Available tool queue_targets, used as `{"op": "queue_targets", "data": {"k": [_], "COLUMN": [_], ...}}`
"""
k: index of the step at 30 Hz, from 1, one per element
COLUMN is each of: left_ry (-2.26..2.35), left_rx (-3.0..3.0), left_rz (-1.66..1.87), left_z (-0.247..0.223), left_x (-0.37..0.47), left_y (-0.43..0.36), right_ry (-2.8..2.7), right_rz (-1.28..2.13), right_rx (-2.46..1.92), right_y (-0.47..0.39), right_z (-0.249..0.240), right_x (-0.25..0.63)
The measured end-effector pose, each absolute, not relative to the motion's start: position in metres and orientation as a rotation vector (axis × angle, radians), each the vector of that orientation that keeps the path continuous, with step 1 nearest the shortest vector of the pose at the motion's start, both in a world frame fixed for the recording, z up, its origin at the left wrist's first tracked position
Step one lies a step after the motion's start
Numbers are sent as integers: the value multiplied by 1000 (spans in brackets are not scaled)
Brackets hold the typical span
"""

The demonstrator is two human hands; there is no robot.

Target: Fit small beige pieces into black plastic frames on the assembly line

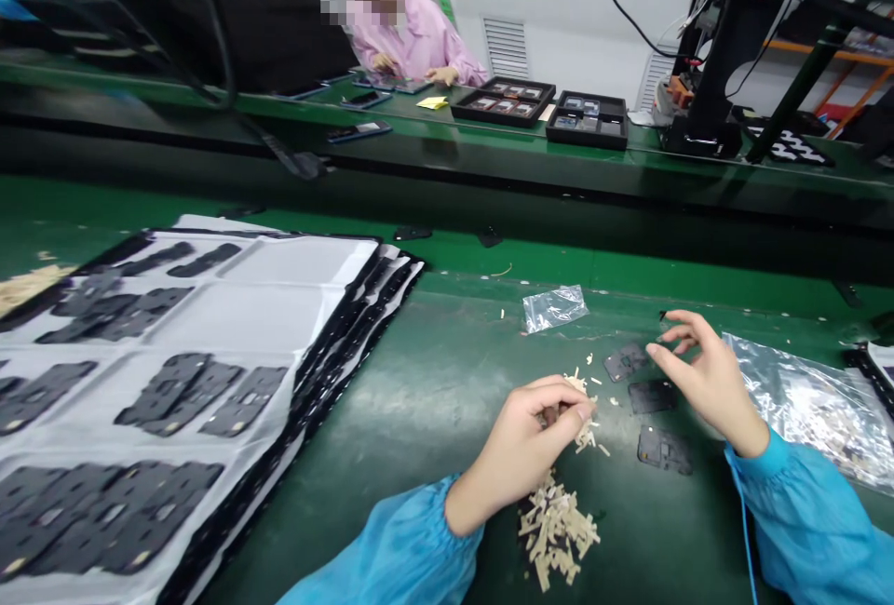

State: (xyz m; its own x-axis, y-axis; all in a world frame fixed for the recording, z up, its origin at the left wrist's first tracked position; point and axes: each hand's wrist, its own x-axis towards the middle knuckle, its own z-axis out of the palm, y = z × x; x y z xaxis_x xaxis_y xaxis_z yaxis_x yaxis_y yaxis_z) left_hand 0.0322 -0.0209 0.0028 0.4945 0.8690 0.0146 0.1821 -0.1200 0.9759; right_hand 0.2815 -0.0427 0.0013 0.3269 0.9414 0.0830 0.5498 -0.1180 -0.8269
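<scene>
Over a pile of small beige strips (559, 531), my left hand (527, 433) is closed with thumb and fingertips pinched together; what sits between them is too small to make out. My right hand (705, 382) hovers to the right with thumb and fingers apart, holding nothing. Just left of it lie flat dark plates on the green mat: an upper one (625, 361), a middle one (652, 396) and a lower one (663, 450). A few loose strips lie between the hands.
Stacked white-lined trays (279, 289) with several dark plates fill the left. A small clear bag (555, 309) lies behind my hands, a larger bag (817, 400) at the right. Across the bench sits a person in pink (426, 37), near black trays (587, 119).
</scene>
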Motion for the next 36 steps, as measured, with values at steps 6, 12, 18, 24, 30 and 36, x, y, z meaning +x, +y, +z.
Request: {"op": "queue_targets", "data": {"k": [6, 12, 18, 24, 30, 36], "left_ry": [954, 988, 1011, 953, 849, 972], "left_rx": [1621, 1619, 1721, 2259, 2229, 1397], "left_rz": [765, 779, 810, 981, 1145, 823], "left_z": [2, -2, -7, -19, -8, 4], "left_x": [33, 35, 35, 30, 23, 26], "left_y": [-19, -18, -20, -21, -16, -17], "right_ry": [-1661, -1682, -1440, -1196, -995, -1036], "right_rz": [395, 424, 726, 1145, 1356, 1398], "right_rx": [-2088, -2094, -1839, -1482, -1338, -1285], "right_y": [-43, -38, -32, -40, -49, -55], "right_z": [-21, -24, -30, -11, 8, 8], "right_x": [270, 259, 268, 250, 242, 236]}}
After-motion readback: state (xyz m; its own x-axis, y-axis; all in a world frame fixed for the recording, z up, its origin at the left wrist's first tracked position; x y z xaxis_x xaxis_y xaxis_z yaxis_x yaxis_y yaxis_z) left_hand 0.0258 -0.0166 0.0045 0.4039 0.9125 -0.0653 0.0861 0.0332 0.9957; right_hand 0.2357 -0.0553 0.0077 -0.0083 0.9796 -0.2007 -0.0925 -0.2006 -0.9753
